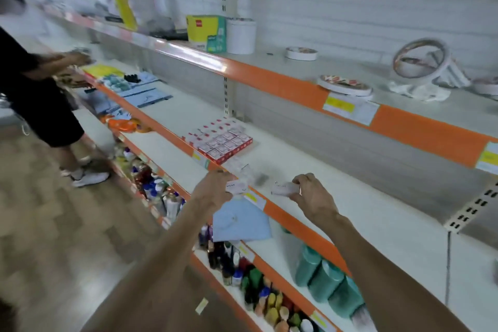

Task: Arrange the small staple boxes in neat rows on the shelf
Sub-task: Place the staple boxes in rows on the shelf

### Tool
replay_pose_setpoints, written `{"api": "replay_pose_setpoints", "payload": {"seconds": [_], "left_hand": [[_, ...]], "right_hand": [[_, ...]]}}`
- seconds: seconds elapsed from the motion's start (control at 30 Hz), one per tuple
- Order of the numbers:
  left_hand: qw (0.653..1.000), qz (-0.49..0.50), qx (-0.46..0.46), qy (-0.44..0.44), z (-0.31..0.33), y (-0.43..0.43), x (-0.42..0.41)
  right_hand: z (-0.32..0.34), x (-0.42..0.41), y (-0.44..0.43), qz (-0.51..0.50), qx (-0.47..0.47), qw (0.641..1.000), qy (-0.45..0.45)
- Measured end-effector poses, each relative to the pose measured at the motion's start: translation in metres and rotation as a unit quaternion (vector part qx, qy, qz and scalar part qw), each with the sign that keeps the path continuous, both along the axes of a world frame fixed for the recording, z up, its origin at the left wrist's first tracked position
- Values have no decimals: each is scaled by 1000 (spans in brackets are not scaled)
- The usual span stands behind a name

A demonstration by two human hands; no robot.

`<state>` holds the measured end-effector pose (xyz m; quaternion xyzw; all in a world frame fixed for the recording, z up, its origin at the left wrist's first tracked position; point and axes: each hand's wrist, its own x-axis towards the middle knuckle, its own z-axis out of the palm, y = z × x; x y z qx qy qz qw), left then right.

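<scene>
Red and white staple boxes (221,140) stand packed in rows on the white middle shelf (336,197), near its orange front edge. A few loose boxes (244,170), blurred, lie just in front of that block. My left hand (215,186) pinches one small white staple box (237,187) over the shelf's front edge. To its right, my right hand (310,191) grips another small white box (283,188) just above the shelf. The two hands are a short gap apart.
Another person in black (35,94) stands at the left end of the shelves. Tape rolls (345,85) lie on the upper shelf. Bottles (258,286) and green canisters (323,277) fill the lower shelves. A blue sheet (239,221) hangs below my left hand.
</scene>
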<state>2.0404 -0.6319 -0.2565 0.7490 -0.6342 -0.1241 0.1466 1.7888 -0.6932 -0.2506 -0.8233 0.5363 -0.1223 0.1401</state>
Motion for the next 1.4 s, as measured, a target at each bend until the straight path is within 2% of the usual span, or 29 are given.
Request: {"api": "replay_pose_setpoints", "payload": {"seconds": [0.37,0.63,0.77,1.0,1.13,1.27,1.4], "left_hand": [[1000,31,1,3,-15,-43,116],[995,93,-23,-27,17,-113,219],[995,89,-29,-26,23,-148,242],[1000,-8,-19,-15,10,-219,253],[995,-100,17,-5,4,-267,229],[973,-231,23,-9,-7,-299,168],[941,-328,26,-79,-28,-297,120]], "right_hand": [[-15,153,-77,58,26,998,-25],[-2,252,-167,79,16,995,-62],[4,284,-194,92,5,994,-54],[-4,282,-225,23,14,998,-54],[-15,231,-224,-79,49,994,-49],[-30,162,-201,-222,80,970,-52],[-42,121,-168,-280,98,954,-39]]}}
